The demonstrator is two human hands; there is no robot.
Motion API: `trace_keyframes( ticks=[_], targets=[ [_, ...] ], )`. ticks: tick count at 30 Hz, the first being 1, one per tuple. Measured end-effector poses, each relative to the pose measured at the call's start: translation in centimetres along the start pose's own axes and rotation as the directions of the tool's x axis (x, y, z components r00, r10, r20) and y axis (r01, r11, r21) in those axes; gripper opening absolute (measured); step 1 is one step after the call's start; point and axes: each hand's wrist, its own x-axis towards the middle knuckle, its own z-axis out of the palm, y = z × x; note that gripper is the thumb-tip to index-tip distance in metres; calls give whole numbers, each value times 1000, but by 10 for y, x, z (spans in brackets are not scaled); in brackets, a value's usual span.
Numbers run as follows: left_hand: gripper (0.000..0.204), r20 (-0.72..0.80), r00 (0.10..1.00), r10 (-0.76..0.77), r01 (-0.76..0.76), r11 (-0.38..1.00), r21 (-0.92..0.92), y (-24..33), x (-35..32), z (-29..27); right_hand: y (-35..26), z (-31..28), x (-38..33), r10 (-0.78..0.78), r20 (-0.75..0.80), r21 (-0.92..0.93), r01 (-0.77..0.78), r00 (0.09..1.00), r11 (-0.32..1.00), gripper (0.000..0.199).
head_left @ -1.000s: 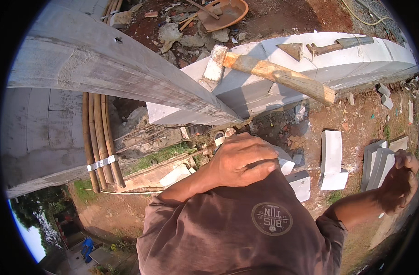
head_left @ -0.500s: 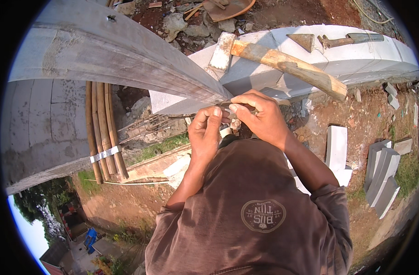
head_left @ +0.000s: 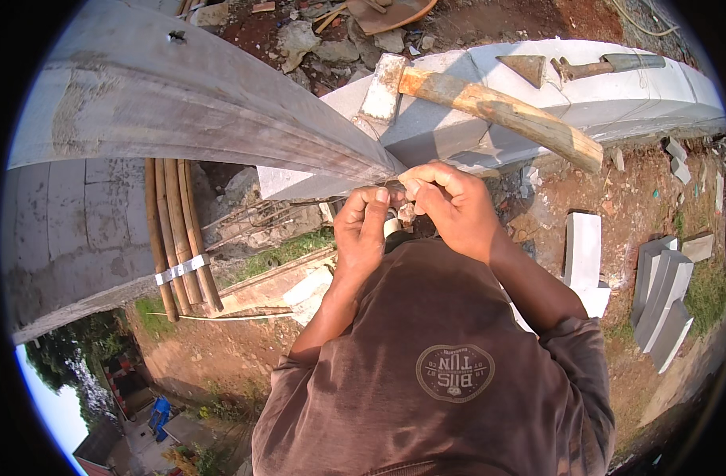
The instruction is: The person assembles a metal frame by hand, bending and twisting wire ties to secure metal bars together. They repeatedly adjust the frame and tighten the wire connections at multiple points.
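The left hand and right hand pinched, with fingers, a seemingly thin strand, probably light, flexible, best gripped at two points.

Hands, two, bare, raised before the torso, near each other. Left hand: fingers curled inward, thumb extended upward, tip by the forefinger. Right hand: back turned upward, forefinger bent and reaching leftward, thumb set beneath it. Forearms, two: left forearm angled up and inward; right forearm slanting up and leftward, elbow out. Wrists: nearly straight.
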Motion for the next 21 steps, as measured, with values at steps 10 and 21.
trace_keyframes(
  ticks=[10, 21],
  targets=[
    [16, 52, 998, -21, 23, 999, -47, -10, -2, -4, 4, 5, -4, -372, 37, -279, 367, 927, 887, 14],
    [21, 132, 991, 36, -33, 999, -23, -19, 0, -3, 4, 7, -5, -452, 135, -491, 455, 882, 743, 23]
  ],
)
